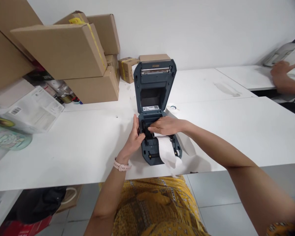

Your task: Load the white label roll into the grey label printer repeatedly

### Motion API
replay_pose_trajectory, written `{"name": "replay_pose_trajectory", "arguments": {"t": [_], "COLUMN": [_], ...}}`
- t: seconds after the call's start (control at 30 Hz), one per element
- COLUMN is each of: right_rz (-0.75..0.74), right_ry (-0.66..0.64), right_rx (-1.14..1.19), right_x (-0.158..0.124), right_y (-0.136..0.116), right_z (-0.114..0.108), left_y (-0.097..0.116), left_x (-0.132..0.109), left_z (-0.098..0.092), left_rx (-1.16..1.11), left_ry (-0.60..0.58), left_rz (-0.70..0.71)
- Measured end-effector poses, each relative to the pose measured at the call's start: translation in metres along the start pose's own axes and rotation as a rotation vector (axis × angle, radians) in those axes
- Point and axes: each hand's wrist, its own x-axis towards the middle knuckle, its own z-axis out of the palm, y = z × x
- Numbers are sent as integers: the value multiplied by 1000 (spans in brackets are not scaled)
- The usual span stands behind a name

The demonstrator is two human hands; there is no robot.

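Observation:
A dark grey label printer (147,151) stands on the white table with its lid (153,82) raised. My left hand (134,139) grips the left side of its base, thumb over the rim and fingers along the outer wall. Inside the base, my right hand (165,125) is closed over a small roll of white paper (159,134), covering most of it. The roll's loose strip (166,152) runs out over the printer's front edge and curls at its end. The fingertips of my right hand are partly hidden inside the printer.
Cardboard boxes (90,88) are stacked at the back left. White boxes (36,108) and a pale green container (11,139) stand at the left edge. Behind the printer lies a small taped carton (127,69). Another person's hand (281,72) works at the far right.

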Motion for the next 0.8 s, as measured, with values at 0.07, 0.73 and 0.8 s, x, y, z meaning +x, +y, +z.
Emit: {"name": "replay_pose_trajectory", "arguments": {"t": [0.07,0.73,0.8], "right_rz": [-15,225,297], "right_ry": [-116,787,798], "right_rx": [-20,986,1074], "right_x": [-1,-159,-140], "right_y": [1,141,142], "right_z": [-5,41,58], "left_y": [0,-3,-2], "left_x": [0,-1,-1], "left_z": [0,1,1], "left_rx": [-2,41,44], "left_ry": [0,69,64], "left_rz": [-1,31,29]}}
